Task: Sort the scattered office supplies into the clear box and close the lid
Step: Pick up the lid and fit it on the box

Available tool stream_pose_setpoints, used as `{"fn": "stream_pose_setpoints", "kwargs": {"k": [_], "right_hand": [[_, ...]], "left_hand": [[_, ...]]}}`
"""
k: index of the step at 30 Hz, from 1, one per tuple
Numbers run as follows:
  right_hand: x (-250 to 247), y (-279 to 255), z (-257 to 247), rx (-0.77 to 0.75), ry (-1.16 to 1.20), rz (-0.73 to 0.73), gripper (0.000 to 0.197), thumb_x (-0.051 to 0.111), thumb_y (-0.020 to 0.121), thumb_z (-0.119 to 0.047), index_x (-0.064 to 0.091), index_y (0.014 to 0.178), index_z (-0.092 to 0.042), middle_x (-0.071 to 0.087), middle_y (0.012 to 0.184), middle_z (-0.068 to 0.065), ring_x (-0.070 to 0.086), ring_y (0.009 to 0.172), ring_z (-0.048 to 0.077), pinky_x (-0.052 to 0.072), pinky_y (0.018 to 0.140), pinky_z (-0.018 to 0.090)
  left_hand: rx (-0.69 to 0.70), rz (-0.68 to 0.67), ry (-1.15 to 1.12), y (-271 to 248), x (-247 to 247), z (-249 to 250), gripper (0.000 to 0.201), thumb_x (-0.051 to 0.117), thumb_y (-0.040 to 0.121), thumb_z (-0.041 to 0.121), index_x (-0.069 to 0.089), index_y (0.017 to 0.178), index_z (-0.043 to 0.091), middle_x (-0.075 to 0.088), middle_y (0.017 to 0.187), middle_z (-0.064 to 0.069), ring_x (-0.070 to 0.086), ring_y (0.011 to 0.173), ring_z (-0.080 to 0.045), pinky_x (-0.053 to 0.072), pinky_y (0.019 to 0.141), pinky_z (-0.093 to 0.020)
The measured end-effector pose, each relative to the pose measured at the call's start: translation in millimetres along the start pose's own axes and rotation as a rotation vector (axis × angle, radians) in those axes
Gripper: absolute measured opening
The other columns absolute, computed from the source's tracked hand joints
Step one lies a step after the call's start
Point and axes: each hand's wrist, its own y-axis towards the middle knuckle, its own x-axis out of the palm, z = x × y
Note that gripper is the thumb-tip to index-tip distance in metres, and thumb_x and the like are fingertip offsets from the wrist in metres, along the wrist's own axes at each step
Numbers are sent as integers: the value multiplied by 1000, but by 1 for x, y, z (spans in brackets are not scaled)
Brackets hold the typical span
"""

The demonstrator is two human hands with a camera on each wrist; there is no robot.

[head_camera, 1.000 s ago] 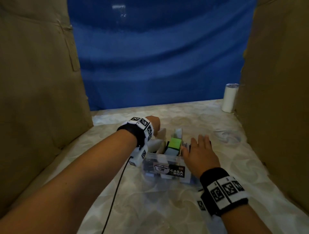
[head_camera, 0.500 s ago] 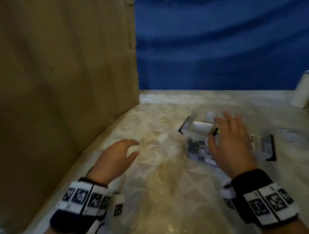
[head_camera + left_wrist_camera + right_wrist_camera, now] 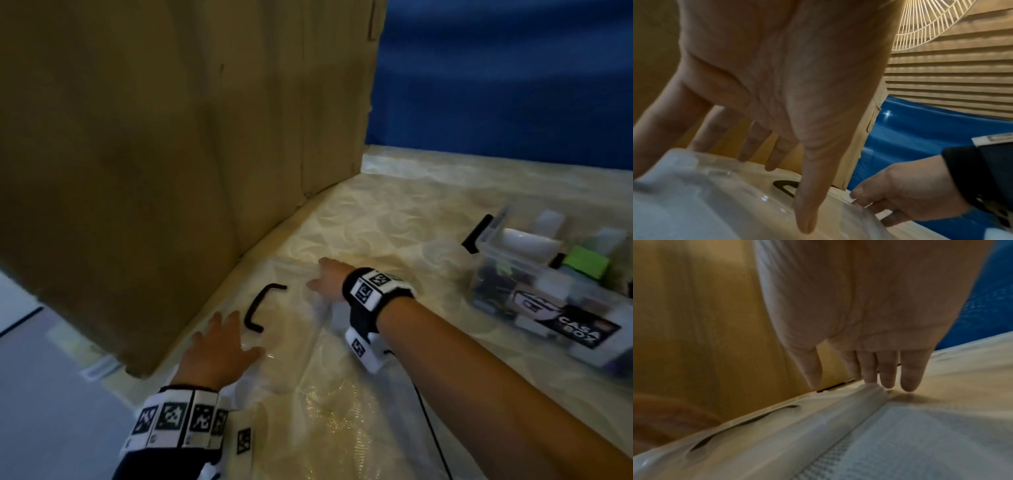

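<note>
The box looks packed, so fetching the clear lid (image 3: 291,335) is the step in hand. It lies flat on the desk (image 3: 394,219) under both hands: the left hand (image 3: 219,353) is spread over its near end and the right hand (image 3: 327,281) touches its far edge with straight fingers. Neither hand grips it. The box (image 3: 493,240) stands open beyond the right forearm. Next, I judge, grip both ends and carry the lid there.

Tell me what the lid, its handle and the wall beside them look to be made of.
Lid: probably hard plastic, clear and glossy. The table pattern shows through it and its rim catches highlights.
Handle: black and matte, likely plastic or rubber, but too blurred to say which.
Wall: brown cardboard, dull, with creases and seams.
</note>
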Motion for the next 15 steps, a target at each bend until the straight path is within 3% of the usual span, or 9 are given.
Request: {"fn": "stream_pose_setpoints", "kwargs": {"k": [5,7,9,12,15], "right_hand": [[7,16,1,57,-88,76,52,52,92,-27,37,138,-6,35,139,17,43,125,36,43,98,41],[-1,13,14,114,-22,87,50,47,96,-28,37,140,-6,29,145,18,44,125,37,43,99,41],[-13,3,32,130,110,136,45,42,98,-31,46,135,-5,36,145,19,49,121,35,44,96,38],[-44,-36,60,57,391,382,27,47,97,-29,58,114,-12,54,124,13,56,108,29,43,86,31],[-74,-86,82,-58,446,699,8,47,97,-30,50,99,-23,55,109,0,53,96,17,41,84,29]], "left_hand": [[10,-35,-107,2,-14,-3,102,70,72,59,15,151,27,14,157,-4,27,141,-32,31,113,-47],[33,-59,-220,-2,-22,0,103,76,70,52,17,151,28,14,157,-4,28,141,-30,32,113,-45],[105,-60,-311,-7,-31,10,100,80,69,44,22,149,28,19,153,-4,31,138,-27,34,111,-41],[251,20,-388,-11,-42,36,96,82,67,39,29,146,28,27,148,-3,38,133,-24,37,108,-39],[417,126,-485,-8,-55,74,97,79,64,44,28,145,31,24,148,0,38,133,-24,39,109,-45]]}}
